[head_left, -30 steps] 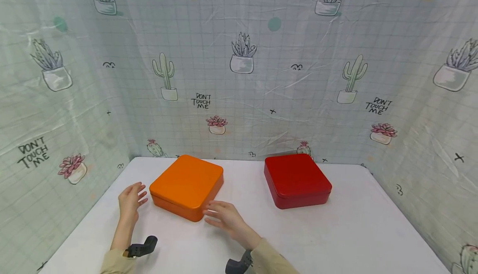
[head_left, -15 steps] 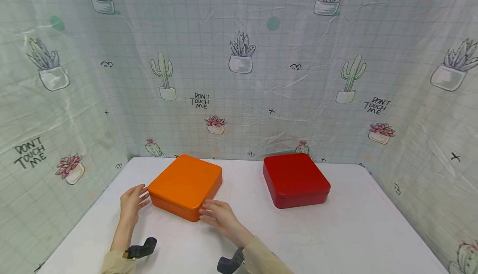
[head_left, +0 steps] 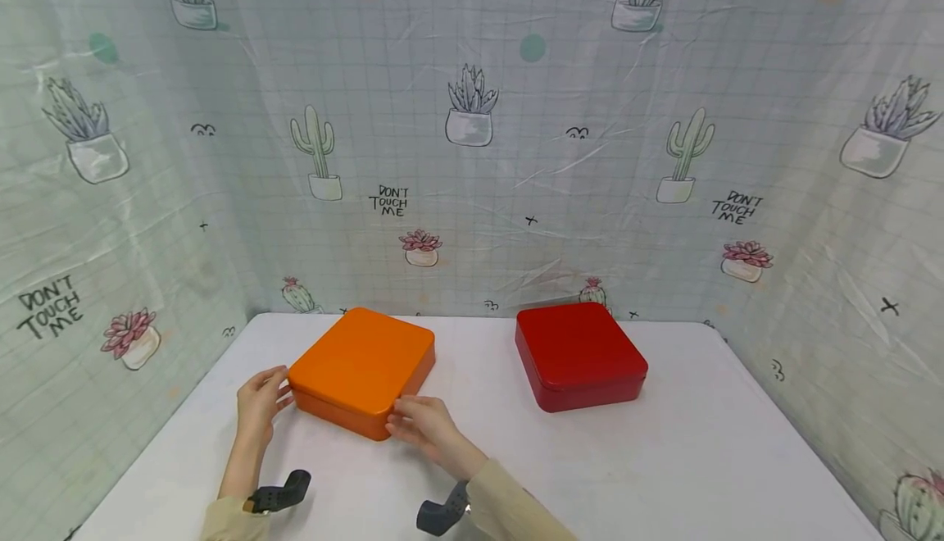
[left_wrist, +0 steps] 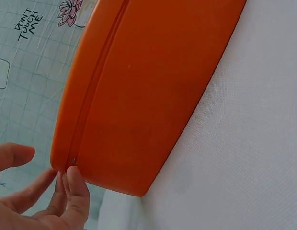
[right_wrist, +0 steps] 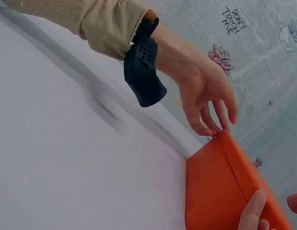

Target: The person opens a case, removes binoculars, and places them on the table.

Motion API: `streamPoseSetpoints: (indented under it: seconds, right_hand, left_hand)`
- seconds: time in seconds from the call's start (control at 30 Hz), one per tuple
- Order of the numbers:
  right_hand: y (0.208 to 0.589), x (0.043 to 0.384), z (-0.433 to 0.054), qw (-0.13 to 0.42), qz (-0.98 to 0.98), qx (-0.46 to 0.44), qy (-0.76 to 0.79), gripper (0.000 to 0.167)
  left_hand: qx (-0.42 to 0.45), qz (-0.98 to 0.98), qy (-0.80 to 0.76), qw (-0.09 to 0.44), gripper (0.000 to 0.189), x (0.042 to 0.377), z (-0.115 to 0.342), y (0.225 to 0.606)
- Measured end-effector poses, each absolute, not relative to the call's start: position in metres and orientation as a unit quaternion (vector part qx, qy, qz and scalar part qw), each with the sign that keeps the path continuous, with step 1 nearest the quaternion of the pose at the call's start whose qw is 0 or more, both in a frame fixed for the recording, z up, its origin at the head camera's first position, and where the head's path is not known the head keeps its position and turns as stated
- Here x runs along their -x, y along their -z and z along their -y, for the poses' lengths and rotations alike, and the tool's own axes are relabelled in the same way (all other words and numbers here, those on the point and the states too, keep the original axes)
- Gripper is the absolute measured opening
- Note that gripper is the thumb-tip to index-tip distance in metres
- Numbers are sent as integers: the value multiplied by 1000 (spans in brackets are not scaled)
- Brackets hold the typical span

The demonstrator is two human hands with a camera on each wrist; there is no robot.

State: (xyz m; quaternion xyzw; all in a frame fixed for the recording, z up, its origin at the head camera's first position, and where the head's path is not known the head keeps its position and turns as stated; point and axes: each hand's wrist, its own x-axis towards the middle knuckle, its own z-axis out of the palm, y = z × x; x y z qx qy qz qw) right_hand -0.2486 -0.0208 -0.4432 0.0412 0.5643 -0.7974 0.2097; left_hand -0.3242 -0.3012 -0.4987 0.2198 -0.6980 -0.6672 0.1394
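Observation:
A square orange box (head_left: 361,361) with a rounded-edge lid lies at the left of the white table, one corner turned toward the person. My left hand (head_left: 256,402) is at its left corner, and the left wrist view shows the fingertips (left_wrist: 77,179) right at the lid seam, with the thumb held apart. At the near corner is my right hand (head_left: 428,426), its fingers against the side just below the lid's edge. An index finger (right_wrist: 254,208) lies along the seam in the right wrist view. The lid sits flat on the box.
A similar red box (head_left: 581,356) lies to the right on the white table (head_left: 708,459). A cactus-print curtain (head_left: 479,180) encloses the table at the back and sides. Black wrist cameras (head_left: 283,492) are strapped at both sleeves.
Both hands have come in to the orange box: the right hand moved left to the near corner, the left hand slightly right to the left corner. The boxes stay put; the view shifts slightly.

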Motion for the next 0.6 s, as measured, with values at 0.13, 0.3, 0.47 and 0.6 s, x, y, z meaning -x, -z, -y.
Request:
streamPoseSetpoints:
  seconds: [0.13,0.3,0.47,0.6]
  right_hand:
    - [443,249,26,205,-562,-56,800,37]
    - [443,249,32,187,-572,-57,797,38]
    - [442,248,37,169,-598,-73,780,42]
    - [440,249,37,156,-621,-82,764,41]
  left_hand:
    - [-225,699,665,134,52,324,301,500]
    - [-224,703,660,142,49,326,302,502]
    - [-220,713,648,153,49,329,301,506]
    - [-223,726,632,152,52,333,301,507]
